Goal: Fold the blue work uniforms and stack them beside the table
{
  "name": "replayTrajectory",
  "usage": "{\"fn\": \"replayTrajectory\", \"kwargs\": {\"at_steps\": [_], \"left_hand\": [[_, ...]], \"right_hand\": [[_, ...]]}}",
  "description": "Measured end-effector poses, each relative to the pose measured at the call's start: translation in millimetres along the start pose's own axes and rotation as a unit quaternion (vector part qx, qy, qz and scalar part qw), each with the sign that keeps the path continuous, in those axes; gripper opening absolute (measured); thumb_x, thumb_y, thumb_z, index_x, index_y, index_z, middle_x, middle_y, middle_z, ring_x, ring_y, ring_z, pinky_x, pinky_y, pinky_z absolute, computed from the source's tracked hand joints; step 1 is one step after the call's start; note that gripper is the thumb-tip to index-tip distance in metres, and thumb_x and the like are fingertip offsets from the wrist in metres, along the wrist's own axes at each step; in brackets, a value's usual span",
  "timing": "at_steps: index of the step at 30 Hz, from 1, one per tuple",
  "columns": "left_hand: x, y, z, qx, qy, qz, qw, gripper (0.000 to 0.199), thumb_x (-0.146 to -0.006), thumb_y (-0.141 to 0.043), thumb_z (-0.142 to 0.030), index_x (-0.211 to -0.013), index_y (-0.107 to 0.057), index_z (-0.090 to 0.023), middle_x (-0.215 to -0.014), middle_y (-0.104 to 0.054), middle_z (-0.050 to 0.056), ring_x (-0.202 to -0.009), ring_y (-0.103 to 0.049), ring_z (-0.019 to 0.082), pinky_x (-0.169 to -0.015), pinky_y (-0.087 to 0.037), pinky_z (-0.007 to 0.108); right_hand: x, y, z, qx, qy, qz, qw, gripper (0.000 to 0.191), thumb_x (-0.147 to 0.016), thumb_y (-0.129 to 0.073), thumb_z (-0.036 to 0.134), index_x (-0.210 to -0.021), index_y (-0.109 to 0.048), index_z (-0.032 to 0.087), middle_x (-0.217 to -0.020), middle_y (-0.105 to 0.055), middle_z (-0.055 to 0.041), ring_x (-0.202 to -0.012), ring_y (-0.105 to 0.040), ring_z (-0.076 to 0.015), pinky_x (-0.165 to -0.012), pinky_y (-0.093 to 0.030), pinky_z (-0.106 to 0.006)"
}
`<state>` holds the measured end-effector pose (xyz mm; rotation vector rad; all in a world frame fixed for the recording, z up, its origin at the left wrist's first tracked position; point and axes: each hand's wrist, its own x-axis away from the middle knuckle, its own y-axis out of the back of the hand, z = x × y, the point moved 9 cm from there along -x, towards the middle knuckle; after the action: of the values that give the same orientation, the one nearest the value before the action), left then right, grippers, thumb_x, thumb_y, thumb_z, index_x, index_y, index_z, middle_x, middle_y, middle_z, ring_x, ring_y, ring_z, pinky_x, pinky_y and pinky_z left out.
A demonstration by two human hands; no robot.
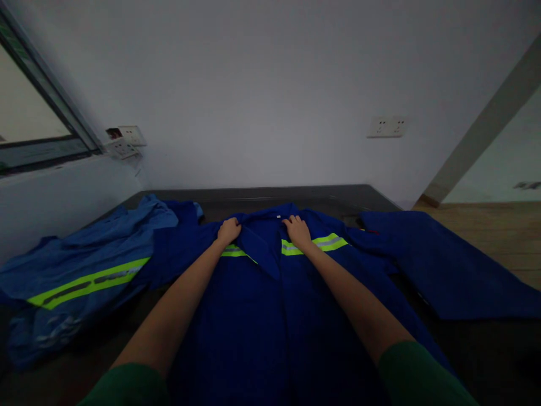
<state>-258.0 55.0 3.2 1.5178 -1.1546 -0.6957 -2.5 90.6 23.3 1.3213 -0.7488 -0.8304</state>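
Note:
A dark blue work jacket [245, 304] with yellow-green and grey reflective bands lies spread out in front of me, its collar toward the wall. My left hand [229, 231] is closed on the cloth by the left side of the collar, knuckles up. On the other side of the neck opening, my right hand [297, 230] holds the collar edge, with its fingers bent over the fabric. A small white label [278, 216] shows inside the neck between the hands. The left front's collar flap hangs in a point. The jacket's lower part fades into shadow.
A lighter blue garment [84, 265] with a reflective band lies crumpled at the left. Flat blue cloth [456, 265] lies at the right. The dark table [262, 194] meets a white wall with sockets [387, 127]. A window frame [51, 90] is at upper left.

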Motion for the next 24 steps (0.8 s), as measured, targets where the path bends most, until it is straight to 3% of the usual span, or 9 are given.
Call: {"fn": "replayTrajectory", "kwargs": {"at_steps": [5,10,13,17,19,21,24], "left_hand": [[5,3.1,17,0.023,0.029,0.001,0.999,0.019,-0.084,-0.049,-0.029,-0.092,-0.063,-0.019,-0.101,-0.069,0.013,-0.099,-0.064,0.027,-0.081,-0.049,0.034],[15,15.8,20,0.065,0.038,-0.004,0.997,0.018,-0.082,-0.052,-0.025,-0.094,-0.062,-0.017,-0.102,-0.068,0.014,-0.102,-0.063,0.028,-0.084,-0.048,0.035],[20,29.6,10,0.115,0.027,-0.007,0.993,0.028,-0.081,-0.051,-0.018,-0.108,-0.059,-0.016,-0.103,-0.068,0.01,-0.097,-0.063,0.023,-0.081,-0.049,0.031],[22,44.7,-17,0.204,-0.008,0.032,0.979,0.039,-0.083,-0.047,-0.016,-0.122,-0.056,-0.02,-0.086,-0.068,0.003,-0.073,-0.064,0.015,-0.063,-0.051,0.024],[22,45.5,-34,0.303,-0.025,0.076,0.95,0.048,-0.083,-0.046,-0.013,-0.129,-0.052,-0.023,-0.078,-0.066,0.001,-0.062,-0.062,0.012,-0.058,-0.05,0.022],[20,42.5,-50,0.424,-0.031,0.114,0.898,0.06,-0.082,-0.044,-0.008,-0.139,-0.043,-0.027,-0.077,-0.065,0.001,-0.058,-0.061,0.01,-0.059,-0.05,0.021],[15,29.8,-65,0.533,-0.023,0.125,0.837,0.062,-0.082,-0.045,-0.006,-0.141,-0.039,-0.023,-0.088,-0.069,0.006,-0.071,-0.067,0.012,-0.07,-0.055,0.025]], "right_hand": [[1,-5,15,-0.015,-0.012,0.011,1.0,0.045,-0.098,-0.025,0.018,-0.134,-0.051,0.025,-0.128,-0.052,-0.0149,-0.117,-0.043,-0.0275,-0.092,-0.038,-0.041],[8,-5,30,-0.038,-0.009,0.03,0.999,0.045,-0.097,-0.027,0.015,-0.134,-0.05,0.026,-0.125,-0.057,-0.0123,-0.114,-0.05,-0.0249,-0.092,-0.038,-0.038],[9,0,29,-0.062,-0.01,0.046,0.997,0.041,-0.093,-0.036,0.013,-0.129,-0.052,0.024,-0.119,-0.062,-0.0113,-0.107,-0.057,-0.0235,-0.086,-0.042,-0.034],[0,26,5,-0.09,-0.019,0.046,0.995,0.037,-0.088,-0.043,0.012,-0.123,-0.054,0.019,-0.112,-0.066,-0.0107,-0.1,-0.061,-0.0231,-0.08,-0.044,-0.031],[-5,43,-10,-0.1,-0.01,0.047,0.994,0.034,-0.085,-0.048,0.012,-0.117,-0.058,0.018,-0.112,-0.067,-0.0092,-0.101,-0.061,-0.0216,-0.081,-0.044,-0.028],[-8,59,-24,-0.108,0.007,0.059,0.992,0.034,-0.08,-0.053,0.009,-0.111,-0.062,0.017,-0.108,-0.069,-0.0069,-0.098,-0.062,-0.0189,-0.08,-0.044,-0.024],[-7,83,-37,-0.118,0.049,0.061,0.99,0.037,-0.075,-0.052,0.001,-0.106,-0.066,0.016,-0.101,-0.071,-0.0046,-0.091,-0.063,-0.0156,-0.078,-0.044,-0.022]]}}
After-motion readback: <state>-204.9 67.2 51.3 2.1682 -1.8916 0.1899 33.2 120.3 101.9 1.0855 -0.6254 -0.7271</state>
